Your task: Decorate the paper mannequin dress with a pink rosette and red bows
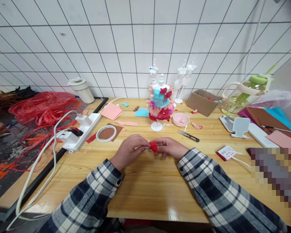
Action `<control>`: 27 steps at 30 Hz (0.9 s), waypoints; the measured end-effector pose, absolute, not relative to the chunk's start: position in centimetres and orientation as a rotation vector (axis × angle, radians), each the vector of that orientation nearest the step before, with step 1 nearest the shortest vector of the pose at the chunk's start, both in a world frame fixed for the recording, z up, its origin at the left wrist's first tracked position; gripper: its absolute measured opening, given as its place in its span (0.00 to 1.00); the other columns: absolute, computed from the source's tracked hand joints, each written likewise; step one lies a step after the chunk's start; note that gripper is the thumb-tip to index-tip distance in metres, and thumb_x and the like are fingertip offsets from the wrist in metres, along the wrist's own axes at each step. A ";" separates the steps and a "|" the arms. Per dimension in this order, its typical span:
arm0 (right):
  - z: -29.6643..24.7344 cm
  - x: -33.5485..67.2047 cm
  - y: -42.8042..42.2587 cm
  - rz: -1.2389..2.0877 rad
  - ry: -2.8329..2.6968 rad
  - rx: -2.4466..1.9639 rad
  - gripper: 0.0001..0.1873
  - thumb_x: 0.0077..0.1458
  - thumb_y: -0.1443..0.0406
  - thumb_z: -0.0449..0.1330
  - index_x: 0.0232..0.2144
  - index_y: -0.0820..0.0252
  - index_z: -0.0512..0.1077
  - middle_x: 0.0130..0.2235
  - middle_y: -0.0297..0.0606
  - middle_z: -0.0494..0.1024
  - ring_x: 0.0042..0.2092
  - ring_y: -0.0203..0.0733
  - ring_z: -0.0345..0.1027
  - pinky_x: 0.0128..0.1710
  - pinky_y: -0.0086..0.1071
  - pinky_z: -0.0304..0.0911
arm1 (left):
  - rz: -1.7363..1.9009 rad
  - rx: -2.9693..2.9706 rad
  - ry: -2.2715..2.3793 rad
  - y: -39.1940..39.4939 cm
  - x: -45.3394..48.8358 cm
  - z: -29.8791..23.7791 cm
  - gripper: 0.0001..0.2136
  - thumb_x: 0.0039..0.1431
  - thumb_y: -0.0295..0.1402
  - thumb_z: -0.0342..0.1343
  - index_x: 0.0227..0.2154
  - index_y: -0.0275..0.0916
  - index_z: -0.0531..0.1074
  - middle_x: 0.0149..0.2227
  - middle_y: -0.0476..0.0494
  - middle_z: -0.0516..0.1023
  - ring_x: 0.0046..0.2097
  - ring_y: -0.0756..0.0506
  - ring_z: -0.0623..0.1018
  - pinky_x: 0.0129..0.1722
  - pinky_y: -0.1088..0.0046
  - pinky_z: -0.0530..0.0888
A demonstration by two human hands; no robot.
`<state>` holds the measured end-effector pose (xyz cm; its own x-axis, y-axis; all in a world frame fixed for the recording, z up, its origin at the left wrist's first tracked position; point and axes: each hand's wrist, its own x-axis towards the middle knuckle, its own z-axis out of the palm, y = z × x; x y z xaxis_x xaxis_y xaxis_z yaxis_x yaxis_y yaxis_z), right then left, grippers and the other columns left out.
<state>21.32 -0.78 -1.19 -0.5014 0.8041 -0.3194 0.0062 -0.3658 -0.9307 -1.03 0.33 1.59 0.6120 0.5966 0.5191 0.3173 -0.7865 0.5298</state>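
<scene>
My left hand and my right hand meet over the middle of the wooden table. Both pinch a small pleated red paper piece between their fingertips. Just behind them stands a small white mannequin on a round base, dressed in blue, pink and red paper ruffles. A pair of thread snips lies to the right of it, and a roll of tape lies to the left on a brown sheet.
A white power strip with plugs and cables sits at left beside red raffia. A pink bowl, cardboard box, bare mannequins, a glass jug, a phone stand and coloured sheets crowd the right.
</scene>
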 end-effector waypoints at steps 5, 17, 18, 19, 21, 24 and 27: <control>-1.3 20.8 -1.2 2.078 -1.252 -1.014 0.25 0.38 0.59 0.73 0.41 0.61 0.76 0.44 0.43 0.80 0.30 0.33 0.72 0.18 0.20 0.61 | 1.069 2.459 0.663 0.3 -0.8 1.6 0.04 0.61 0.31 0.57 0.34 0.40 0.77 0.32 0.46 0.82 0.36 0.48 0.79 0.42 0.69 0.74; -1.7 22.1 -0.6 2.055 -1.215 -1.120 0.24 0.33 0.56 0.75 0.32 0.64 0.77 0.26 0.32 0.77 0.20 0.27 0.62 0.13 0.19 0.55 | 0.960 2.546 0.635 0.6 -0.9 1.5 0.08 0.63 0.34 0.55 0.33 0.41 0.78 0.33 0.45 0.83 0.36 0.48 0.79 0.48 0.65 0.69; -1.7 22.1 -0.6 2.050 -1.242 -1.127 0.24 0.33 0.56 0.75 0.32 0.64 0.76 0.26 0.32 0.77 0.20 0.27 0.63 0.14 0.19 0.55 | 0.938 2.554 0.637 0.6 -0.9 1.5 0.08 0.64 0.35 0.55 0.33 0.41 0.78 0.33 0.45 0.83 0.36 0.48 0.79 0.49 0.65 0.69; -1.6 22.1 -0.6 2.046 -1.280 -1.129 0.24 0.34 0.56 0.74 0.32 0.64 0.76 0.26 0.32 0.77 0.21 0.27 0.63 0.14 0.19 0.56 | 0.913 2.563 0.640 0.5 -0.9 1.5 0.09 0.64 0.35 0.54 0.33 0.41 0.78 0.33 0.45 0.83 0.36 0.48 0.79 0.49 0.65 0.68; -1.4 22.0 -0.7 2.043 -1.381 -1.109 0.22 0.37 0.55 0.73 0.31 0.64 0.74 0.26 0.32 0.76 0.22 0.28 0.64 0.14 0.20 0.57 | 0.880 2.583 0.647 0.5 -0.9 1.5 0.10 0.64 0.36 0.53 0.32 0.41 0.78 0.34 0.45 0.83 0.36 0.48 0.79 0.50 0.64 0.68; -1.1 21.7 -0.8 2.000 -1.526 -1.079 0.18 0.46 0.55 0.67 0.32 0.62 0.70 0.27 0.32 0.75 0.23 0.30 0.65 0.15 0.21 0.58 | 0.866 2.610 0.632 0.5 -0.9 1.3 0.09 0.64 0.35 0.53 0.33 0.41 0.78 0.34 0.46 0.83 0.37 0.49 0.78 0.51 0.65 0.66; -1.0 21.5 -0.7 1.846 -1.671 -1.168 0.11 0.54 0.59 0.61 0.34 0.61 0.70 0.28 0.32 0.74 0.25 0.31 0.66 0.18 0.22 0.58 | 0.796 2.665 0.599 0.5 -1.0 1.1 0.08 0.65 0.34 0.54 0.35 0.43 0.78 0.35 0.48 0.82 0.38 0.50 0.78 0.53 0.65 0.63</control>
<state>21.45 -0.74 -0.97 -0.5771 0.7527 -0.3168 0.2404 -0.2141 -0.9468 -0.96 0.48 1.09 0.7601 0.4674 0.4515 0.3037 -0.8697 0.3890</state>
